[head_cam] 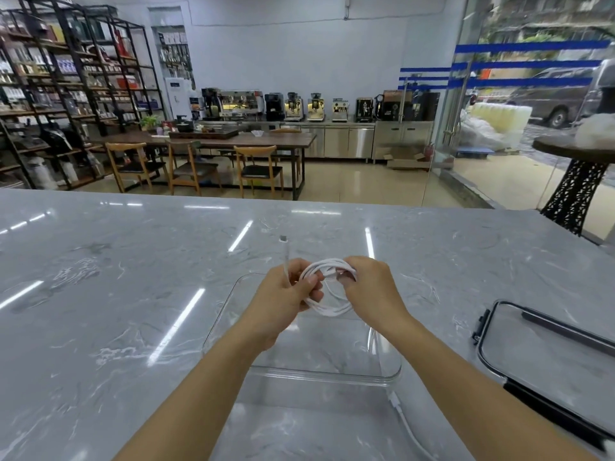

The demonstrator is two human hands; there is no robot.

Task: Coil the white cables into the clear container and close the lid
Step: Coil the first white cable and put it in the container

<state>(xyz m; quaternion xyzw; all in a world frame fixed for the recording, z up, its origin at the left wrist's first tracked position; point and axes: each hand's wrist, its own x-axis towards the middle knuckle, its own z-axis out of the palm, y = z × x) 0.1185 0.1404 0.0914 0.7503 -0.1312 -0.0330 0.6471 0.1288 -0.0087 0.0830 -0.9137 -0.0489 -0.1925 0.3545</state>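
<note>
A white cable (327,310) is wound into a small coil held above the far half of the clear container (332,377). My left hand (288,296) pinches the coil's left side, and a loose end with its plug (285,252) sticks up and away from it. My right hand (371,286) grips the coil's right side. The container stands open on the marble counter (100,294). A second white cable (407,424) trails from the container's near right corner toward me. The clear lid (545,364), with black rim and clips, lies flat to the right.
The marble counter stretches wide to the left and far side. Beyond its far edge are a dining table with wooden chairs (256,168), shelving on the left and coffee machines along the back wall.
</note>
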